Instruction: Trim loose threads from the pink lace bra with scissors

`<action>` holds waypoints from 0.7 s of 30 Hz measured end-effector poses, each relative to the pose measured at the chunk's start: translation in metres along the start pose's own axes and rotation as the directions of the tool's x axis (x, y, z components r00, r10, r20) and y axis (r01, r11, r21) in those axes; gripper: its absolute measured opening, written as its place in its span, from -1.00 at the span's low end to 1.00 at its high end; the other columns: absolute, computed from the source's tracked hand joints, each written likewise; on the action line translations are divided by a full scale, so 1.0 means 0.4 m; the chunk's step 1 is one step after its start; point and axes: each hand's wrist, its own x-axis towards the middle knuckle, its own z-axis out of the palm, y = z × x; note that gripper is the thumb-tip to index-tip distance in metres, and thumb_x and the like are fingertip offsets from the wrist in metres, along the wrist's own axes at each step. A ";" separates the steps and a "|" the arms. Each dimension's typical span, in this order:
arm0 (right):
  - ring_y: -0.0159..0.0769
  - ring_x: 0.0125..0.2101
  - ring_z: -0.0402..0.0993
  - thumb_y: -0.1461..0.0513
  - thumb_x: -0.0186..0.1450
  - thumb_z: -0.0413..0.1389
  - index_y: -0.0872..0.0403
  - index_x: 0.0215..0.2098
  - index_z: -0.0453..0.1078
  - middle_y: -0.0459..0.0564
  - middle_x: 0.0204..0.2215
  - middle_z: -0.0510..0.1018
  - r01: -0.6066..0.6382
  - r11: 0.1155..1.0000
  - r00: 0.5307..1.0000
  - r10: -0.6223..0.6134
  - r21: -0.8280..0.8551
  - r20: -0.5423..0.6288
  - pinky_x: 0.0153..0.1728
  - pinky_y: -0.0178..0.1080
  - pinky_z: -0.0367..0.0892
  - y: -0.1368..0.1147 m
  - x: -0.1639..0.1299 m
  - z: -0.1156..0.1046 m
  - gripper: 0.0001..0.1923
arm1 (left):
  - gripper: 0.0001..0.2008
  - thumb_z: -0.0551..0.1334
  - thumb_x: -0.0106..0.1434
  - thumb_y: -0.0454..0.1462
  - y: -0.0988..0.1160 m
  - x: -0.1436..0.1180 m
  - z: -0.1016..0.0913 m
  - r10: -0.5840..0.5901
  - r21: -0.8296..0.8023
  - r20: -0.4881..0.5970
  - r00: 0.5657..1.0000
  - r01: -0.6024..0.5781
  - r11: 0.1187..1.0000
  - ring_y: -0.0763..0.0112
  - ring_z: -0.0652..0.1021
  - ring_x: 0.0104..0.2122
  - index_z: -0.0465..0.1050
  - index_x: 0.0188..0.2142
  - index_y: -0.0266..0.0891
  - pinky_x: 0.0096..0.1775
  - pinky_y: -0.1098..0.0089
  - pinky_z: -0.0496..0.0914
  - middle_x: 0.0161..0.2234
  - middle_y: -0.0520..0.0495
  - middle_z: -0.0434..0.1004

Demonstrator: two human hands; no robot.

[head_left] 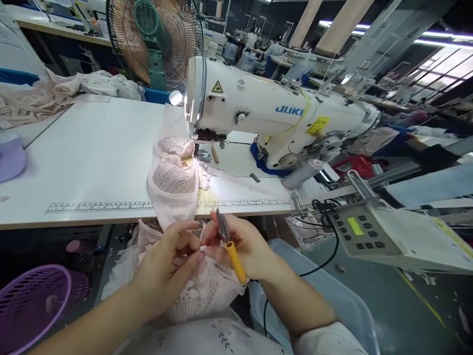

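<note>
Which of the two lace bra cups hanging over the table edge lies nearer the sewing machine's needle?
The upper lace cup, right beside the needle under the sewing machine head; the lower cup lies closer to the table edge.

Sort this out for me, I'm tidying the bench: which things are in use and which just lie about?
In use:
left hand pinching pink lace garment
right hand holding yellow snips

Lying about:
bra cups on table
sewing machine
fan
purple basket
control panel

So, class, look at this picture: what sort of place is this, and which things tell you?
Most likely a garment factory's sewing floor. An industrial sewing machine stands on a worktable, lace fabric lies under its needle, and more sewing stations show in the background.
</note>
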 end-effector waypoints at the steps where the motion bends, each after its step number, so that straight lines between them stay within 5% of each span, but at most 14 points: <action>1: -0.37 -0.48 0.31 0.19 0.14 0.16 0.08 -0.40 0.25 -0.08 -0.48 0.40 -0.013 1.000 1.000 0.013 -0.015 0.012 -0.44 -0.29 0.29 0.001 0.006 0.002 -0.83 | -0.67 0.05 0.28 -0.37 -0.001 0.000 0.001 -0.012 -0.021 -0.004 1.000 0.012 1.000 0.56 0.47 -0.51 0.09 -0.02 0.04 -0.47 0.57 0.40 -0.44 0.14 0.38; 8: -0.43 -0.54 0.20 0.10 0.11 0.21 0.07 -0.42 0.24 -0.13 -0.52 0.32 -0.187 0.980 0.980 0.191 0.069 -0.053 -0.49 -0.32 0.23 0.024 0.016 0.032 -0.73 | -0.85 0.20 0.12 -0.27 -0.029 -0.011 0.017 -0.133 0.147 -0.113 0.985 0.149 0.978 0.39 0.47 -0.45 0.36 -0.26 -0.19 -0.47 0.46 0.38 -0.44 0.02 0.42; 12: -0.42 -0.51 0.20 -0.01 0.13 0.18 0.07 -0.38 0.22 -0.12 -0.49 0.31 -0.230 0.967 0.973 0.232 0.106 -0.009 -0.45 -0.31 0.24 0.033 0.021 0.029 -0.65 | -0.84 0.11 0.16 -0.23 -0.030 0.003 0.020 -0.260 0.012 -0.028 0.965 0.261 0.965 0.45 0.36 -0.56 0.37 -0.48 -0.23 -0.49 0.46 0.27 -0.60 0.07 0.32; 16: -0.42 -0.51 0.19 -0.21 0.12 0.06 0.08 -0.35 0.19 -0.11 -0.49 0.29 -0.177 0.984 0.955 0.174 -0.009 0.242 -0.49 -0.33 0.20 0.053 0.018 -0.021 -0.47 | -0.77 0.14 0.10 -0.15 -0.026 0.020 0.005 -0.413 -0.163 0.073 0.908 0.420 0.893 0.53 0.18 -0.64 0.30 -0.57 -0.24 -0.58 0.49 0.09 -0.66 0.13 0.14; 21: -0.44 -0.56 0.10 -0.37 0.10 -0.22 0.08 -0.45 0.16 -0.13 -0.56 0.23 -0.073 0.955 0.809 0.226 -0.288 0.543 -0.56 -0.35 0.12 0.079 -0.013 -0.082 -0.30 | -0.75 0.20 0.02 -0.15 -0.022 0.039 -0.020 -0.497 -0.233 0.128 0.858 0.513 0.826 0.54 0.17 -0.64 0.24 -0.64 -0.23 -0.57 0.48 0.05 -0.67 0.13 0.13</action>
